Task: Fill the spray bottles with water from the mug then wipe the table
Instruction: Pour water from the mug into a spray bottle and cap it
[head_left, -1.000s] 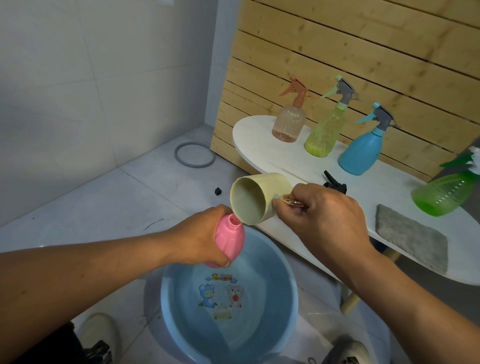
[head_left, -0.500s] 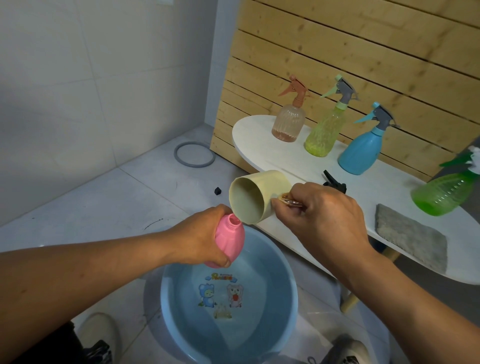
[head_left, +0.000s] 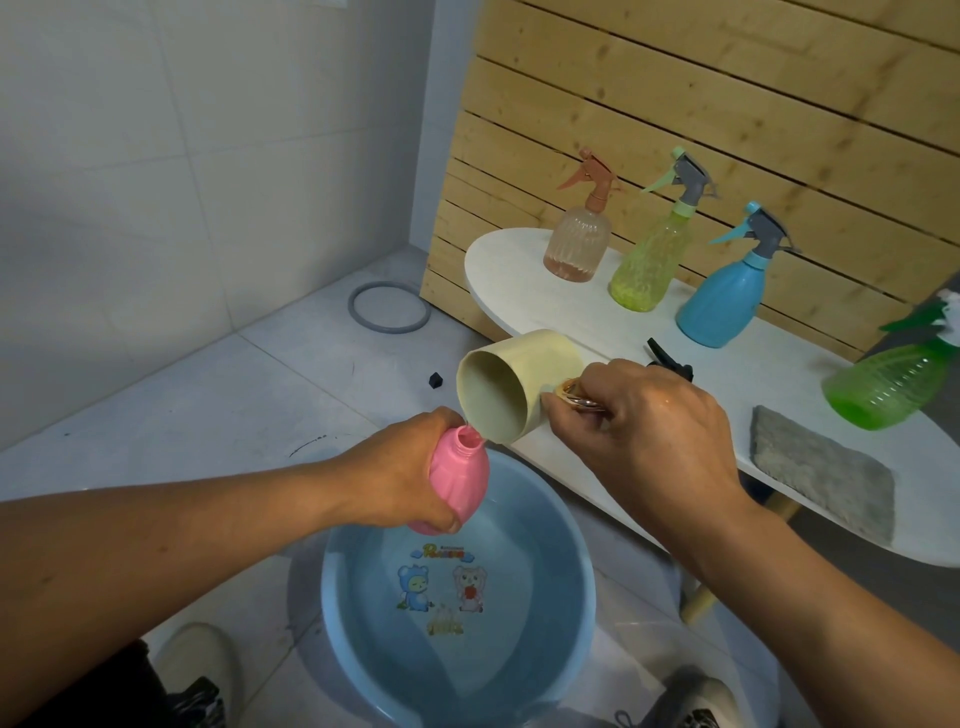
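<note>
My left hand (head_left: 402, 470) grips a pink spray bottle (head_left: 462, 480) with no spray head, held over the blue basin (head_left: 576, 561). My right hand (head_left: 644, 421) holds the cream mug (head_left: 511, 384) by its gold handle, tipped on its side with its lip at the bottle's open neck. A thin trickle of water runs from the lip into the neck. On the white table (head_left: 514, 280) stand a peach spray bottle (head_left: 579, 236), a yellow-green one (head_left: 647, 265), a blue one (head_left: 724, 301) and a green one (head_left: 891, 384). A grey cloth (head_left: 821, 470) lies on the table.
A black spray head (head_left: 667, 358) lies on the table behind my right hand. The basin holds water and stands on the tiled floor between my shoes. A grey ring (head_left: 387, 314) and a small black piece (head_left: 434, 380) lie on the floor. A wooden slat wall backs the table.
The mug has tipped a little further and its lip has come down closer to the pink bottle's neck. Both hands otherwise stay in place.
</note>
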